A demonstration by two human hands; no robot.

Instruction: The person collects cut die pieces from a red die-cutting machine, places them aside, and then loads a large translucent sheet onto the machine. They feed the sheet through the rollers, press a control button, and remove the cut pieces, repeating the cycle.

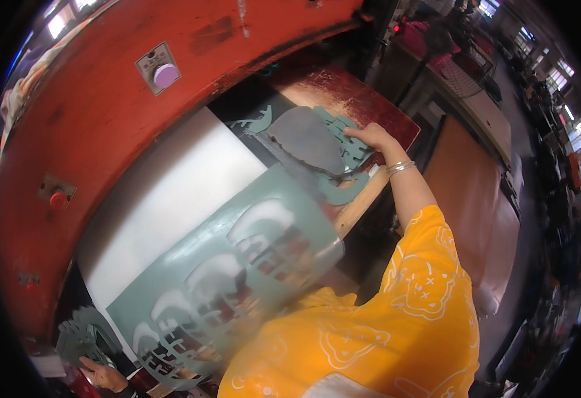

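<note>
At the far right end of the worktop, my right hand (pixel 371 136) holds the edge of a stack of green cut-out pieces (pixel 351 151), thumb on top and the other fingers mostly hidden. A grey irregular slab (pixel 309 140) lies against these pieces. At the lower left, my left hand (pixel 106 377) has fingers apart beside another pile of green cut pieces (pixel 86 337); whether it touches them is unclear. Between my hands stretches a green sheet (pixel 194 255) with rows of cut-out holes, its near edge curving down towards my body.
A white flat board (pixel 177 182) lies under the sheet. Beyond it stands a large red machine beam (pixel 104 106) with a purple knob (pixel 165 75) and a red button (pixel 59 199). A worn red wooden board (pixel 370 99) is at the far right. Brown sheet material (pixel 466 205) lies further right.
</note>
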